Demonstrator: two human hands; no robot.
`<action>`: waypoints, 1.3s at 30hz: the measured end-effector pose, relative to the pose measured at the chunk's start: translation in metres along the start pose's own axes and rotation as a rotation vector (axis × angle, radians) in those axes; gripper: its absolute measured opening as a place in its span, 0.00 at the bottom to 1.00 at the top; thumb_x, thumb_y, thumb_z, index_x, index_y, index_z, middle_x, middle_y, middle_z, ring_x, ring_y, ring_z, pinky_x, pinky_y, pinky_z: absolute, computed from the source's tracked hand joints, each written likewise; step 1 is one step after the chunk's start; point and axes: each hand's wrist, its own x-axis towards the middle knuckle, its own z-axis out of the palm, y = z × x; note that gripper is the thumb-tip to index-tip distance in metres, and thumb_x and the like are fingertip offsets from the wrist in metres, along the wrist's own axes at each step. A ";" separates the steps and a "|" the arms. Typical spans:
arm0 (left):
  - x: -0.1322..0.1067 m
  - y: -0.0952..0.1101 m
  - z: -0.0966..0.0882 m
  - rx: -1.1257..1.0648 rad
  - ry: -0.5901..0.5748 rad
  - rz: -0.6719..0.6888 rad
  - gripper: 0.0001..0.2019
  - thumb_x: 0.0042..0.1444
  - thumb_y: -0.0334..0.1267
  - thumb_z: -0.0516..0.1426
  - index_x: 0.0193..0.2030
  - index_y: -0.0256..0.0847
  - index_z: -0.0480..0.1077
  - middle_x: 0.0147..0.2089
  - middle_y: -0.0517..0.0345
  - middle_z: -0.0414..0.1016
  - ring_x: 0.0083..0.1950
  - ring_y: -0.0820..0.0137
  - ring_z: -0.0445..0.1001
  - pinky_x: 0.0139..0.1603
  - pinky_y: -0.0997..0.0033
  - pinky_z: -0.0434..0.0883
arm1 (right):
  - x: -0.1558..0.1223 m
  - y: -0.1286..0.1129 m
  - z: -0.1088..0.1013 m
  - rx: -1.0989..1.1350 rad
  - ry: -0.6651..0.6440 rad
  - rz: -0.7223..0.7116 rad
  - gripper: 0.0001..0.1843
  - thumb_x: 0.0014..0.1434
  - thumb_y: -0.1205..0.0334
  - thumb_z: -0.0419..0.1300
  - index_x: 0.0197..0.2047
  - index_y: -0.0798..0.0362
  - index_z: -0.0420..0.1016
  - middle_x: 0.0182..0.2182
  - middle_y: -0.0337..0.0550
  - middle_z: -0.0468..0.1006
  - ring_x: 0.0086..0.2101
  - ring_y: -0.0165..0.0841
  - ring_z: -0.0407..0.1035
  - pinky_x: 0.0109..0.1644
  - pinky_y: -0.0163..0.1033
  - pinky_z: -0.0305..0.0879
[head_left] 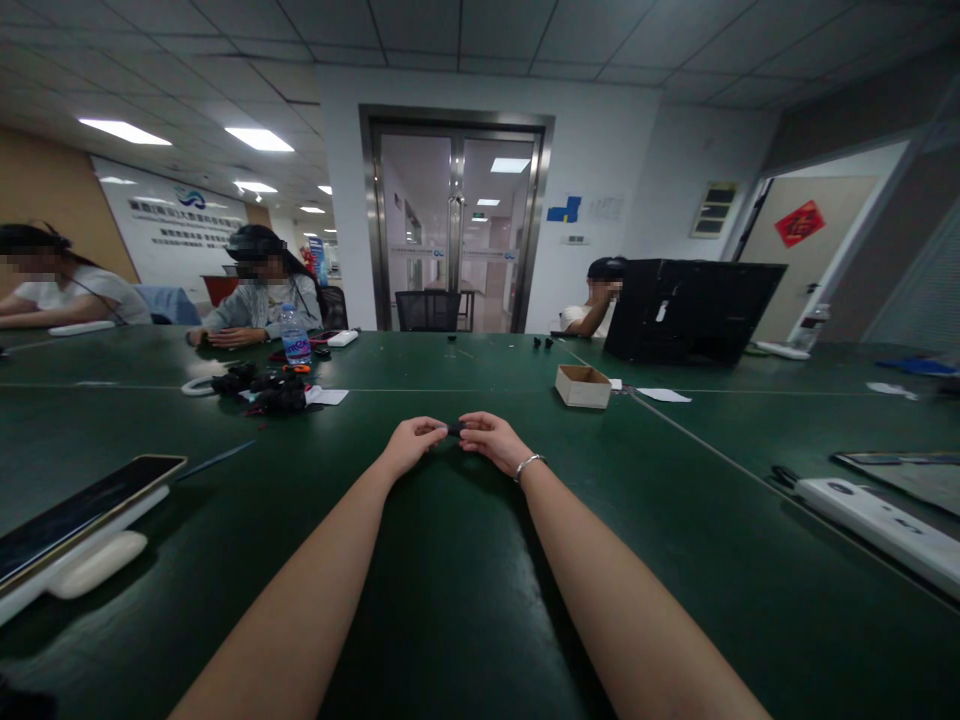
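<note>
A small black piece [454,430] is held just above or against the tabletop [442,580], directly between the fingertips of the two hands; whether it is lifted clear cannot be told. It lies to the right of the left hand [414,443] and to the left of the right hand [491,437], and neither hand is clearly nearer, since it is met by both. Its ends are partly covered by the fingers, so its long axis cannot be made out with certainty, though it seems to be set crosswise, from one hand to the other. It appears to be pinched by both hands between thumb and fingers. A bracelet [529,467] is worn on the right wrist. Beyond the right hand, and to its right, an open box [589,392] is placed, with a white paper [664,395] near it. Two black bits [548,342] are seen farther back. To the far left of the hands, a dark heap [281,391] is spread near a bottle [295,340]. Nearer the wearer, a phone [90,508] is seen at the left edge and a power strip [885,525] at the right. Across the tabletop, a co-worker [262,298] is seated behind the bottle, and a black monitor [690,308] is stood at the right.
</note>
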 end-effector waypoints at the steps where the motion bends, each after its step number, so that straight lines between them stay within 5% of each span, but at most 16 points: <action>1: -0.001 0.001 0.000 0.001 0.002 -0.003 0.20 0.43 0.49 0.60 0.38 0.34 0.72 0.31 0.53 0.73 0.32 0.71 0.69 0.30 0.73 0.63 | 0.000 0.000 0.000 0.004 0.002 -0.002 0.16 0.44 0.76 0.65 0.39 0.57 0.71 0.32 0.40 0.71 0.26 0.25 0.72 0.30 0.28 0.72; 39: 0.006 -0.007 0.000 0.087 -0.002 -0.024 0.23 0.46 0.56 0.55 0.30 0.34 0.71 0.26 0.55 0.71 0.27 0.73 0.66 0.28 0.73 0.62 | -0.002 -0.002 0.004 -0.028 0.014 -0.025 0.18 0.42 0.79 0.65 0.37 0.56 0.72 0.34 0.39 0.71 0.28 0.24 0.71 0.33 0.30 0.73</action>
